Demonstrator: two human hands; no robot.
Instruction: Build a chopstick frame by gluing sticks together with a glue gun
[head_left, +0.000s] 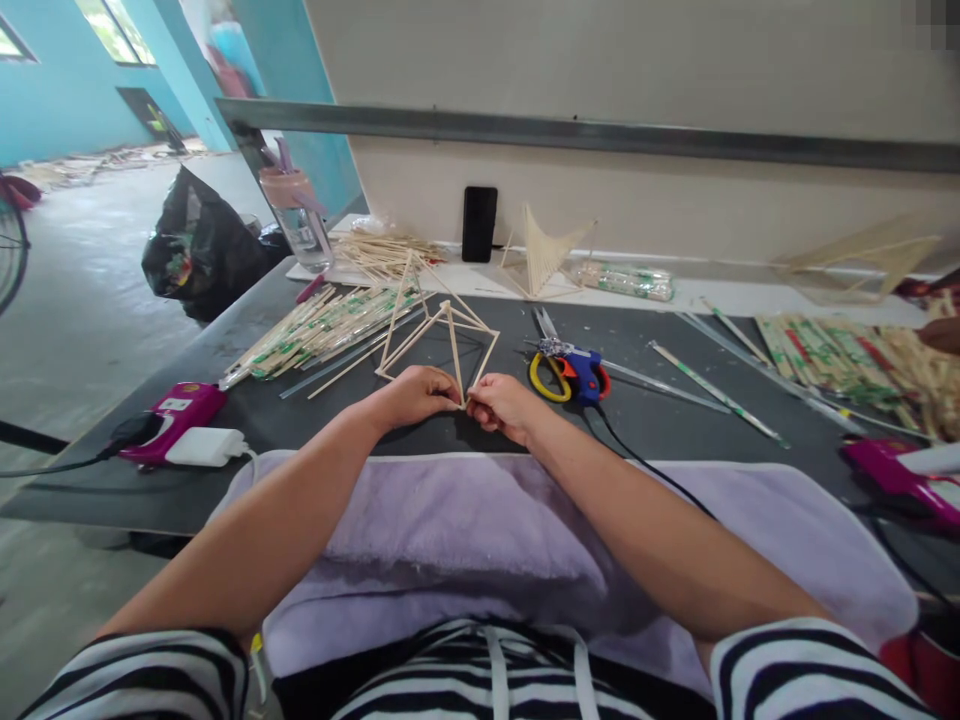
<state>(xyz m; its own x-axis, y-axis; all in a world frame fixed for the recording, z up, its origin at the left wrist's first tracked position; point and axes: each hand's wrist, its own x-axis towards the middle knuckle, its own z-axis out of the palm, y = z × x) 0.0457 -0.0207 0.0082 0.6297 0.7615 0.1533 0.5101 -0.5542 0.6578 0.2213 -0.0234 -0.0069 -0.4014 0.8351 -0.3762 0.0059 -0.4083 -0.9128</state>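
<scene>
A frame of thin wooden sticks (454, 340), joined into open triangles, stands on the dark tabletop. At its near corner, my left hand (421, 392) is closed with thumb and fingers pinching the sticks. Close beside it, my right hand (504, 404) pinches at the same corner from the other side. The fingertips nearly meet there, and the exact joint is partly hidden. Just right of the frame lie scissors (550, 378) with a yellow handle and a blue and orange glue gun (583, 376), its black cord running toward me.
Wrapped chopsticks (330, 328) lie left, with more (840, 370) at right. Behind stand a phone (479, 224), a fan-shaped stick model (546, 255) and a bottle (300, 225). Magenta power strips (176, 415) sit on both sides. A lilac towel (465, 520) covers the near edge.
</scene>
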